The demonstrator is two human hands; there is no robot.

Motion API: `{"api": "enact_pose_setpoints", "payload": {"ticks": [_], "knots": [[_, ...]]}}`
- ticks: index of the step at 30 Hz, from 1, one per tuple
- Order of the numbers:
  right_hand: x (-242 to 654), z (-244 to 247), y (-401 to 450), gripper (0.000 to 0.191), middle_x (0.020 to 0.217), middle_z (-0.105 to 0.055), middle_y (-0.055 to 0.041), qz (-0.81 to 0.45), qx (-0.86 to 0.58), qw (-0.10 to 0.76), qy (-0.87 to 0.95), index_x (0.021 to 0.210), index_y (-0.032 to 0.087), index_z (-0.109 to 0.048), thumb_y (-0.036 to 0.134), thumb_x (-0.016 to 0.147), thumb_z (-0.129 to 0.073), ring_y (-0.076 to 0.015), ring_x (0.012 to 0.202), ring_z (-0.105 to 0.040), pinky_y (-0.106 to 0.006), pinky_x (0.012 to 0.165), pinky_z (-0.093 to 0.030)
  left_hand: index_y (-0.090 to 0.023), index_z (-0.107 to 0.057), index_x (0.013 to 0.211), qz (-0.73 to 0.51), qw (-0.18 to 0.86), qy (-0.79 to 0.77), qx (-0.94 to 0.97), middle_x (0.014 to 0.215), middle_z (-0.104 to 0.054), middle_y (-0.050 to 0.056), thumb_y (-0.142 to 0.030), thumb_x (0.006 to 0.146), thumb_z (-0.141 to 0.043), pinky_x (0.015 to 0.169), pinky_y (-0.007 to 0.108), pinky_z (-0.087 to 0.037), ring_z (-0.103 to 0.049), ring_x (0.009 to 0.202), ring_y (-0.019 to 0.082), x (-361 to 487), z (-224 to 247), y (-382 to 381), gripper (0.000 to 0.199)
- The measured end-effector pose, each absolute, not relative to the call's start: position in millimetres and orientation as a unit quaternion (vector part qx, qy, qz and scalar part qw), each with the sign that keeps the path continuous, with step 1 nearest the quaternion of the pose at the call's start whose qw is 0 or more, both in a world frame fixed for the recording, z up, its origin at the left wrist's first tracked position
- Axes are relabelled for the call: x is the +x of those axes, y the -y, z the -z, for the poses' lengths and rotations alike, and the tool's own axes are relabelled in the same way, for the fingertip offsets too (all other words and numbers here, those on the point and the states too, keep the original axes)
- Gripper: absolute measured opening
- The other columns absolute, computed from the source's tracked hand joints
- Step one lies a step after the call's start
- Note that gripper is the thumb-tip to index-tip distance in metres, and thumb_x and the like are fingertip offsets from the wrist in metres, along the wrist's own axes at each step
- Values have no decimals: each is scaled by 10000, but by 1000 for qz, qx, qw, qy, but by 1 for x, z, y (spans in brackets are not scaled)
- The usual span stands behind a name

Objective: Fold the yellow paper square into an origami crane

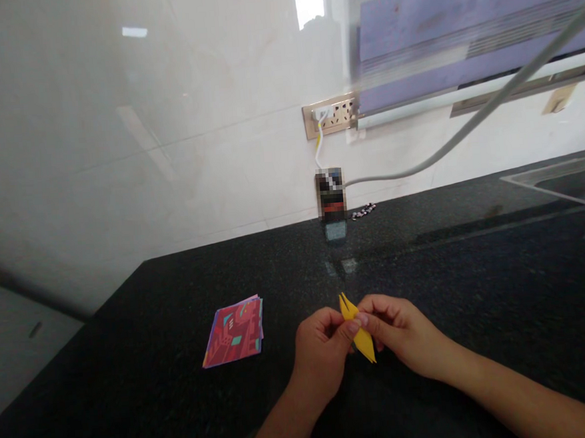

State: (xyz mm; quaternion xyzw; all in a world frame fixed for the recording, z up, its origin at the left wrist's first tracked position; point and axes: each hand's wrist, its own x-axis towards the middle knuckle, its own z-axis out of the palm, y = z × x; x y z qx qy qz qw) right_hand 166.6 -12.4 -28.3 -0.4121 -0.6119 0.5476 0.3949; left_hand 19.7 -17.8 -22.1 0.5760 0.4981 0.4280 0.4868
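Left hand (pixel 319 354) and right hand (pixel 405 334) are meeting above a dark speckled countertop (pixel 142 363), gripping a folded yellow piece (pixel 364 342), apparently paper, from either side between thumbs and fingers. Both thumbs are pressing near its middle, probably so that the layers are staying together while the pointed ends are sticking out free; its upper end is splitting into two tips and leaning toward the left. From where I am standing, I cannot tell whether its lower end is touching the counter. Off to the left, a stack of printed sheets (pixel 235 333) is lying flat, its edges slightly fanned, seemingly set aside to leave the hands room. Farther back, a small blurred object (pixel 331 199) is standing by the wall, perhaps placed there because a white cord (pixel 318 150) is hanging from the socket panel (pixel 338 114) above.
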Motion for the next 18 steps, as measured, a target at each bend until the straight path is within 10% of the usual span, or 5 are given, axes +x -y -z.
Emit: {"api": "enact_pose_setpoints", "payload": {"ticks": [7,18], "knots": [[168,19,18,222,631,-531,-11,-349,-429,414,723,638,176,-578,311,800,-508,-128,583,-499,-238,553,-395,-153,-495,518,-421,446,-493,617,495,-464,-25,-365,738,-535,471,199,-325,-426,486,92,20,18,22,308],[170,21,14,206,616,-521,9,-505,-410,388,652,694,163,-563,341,787,-524,-100,550,-466,-201,501,-372,-148,-557,630,-454,564,-446,526,558,-523,-20,-324,675,-620,508,207,-395,-481,510,92,20,24,18,193]]}}
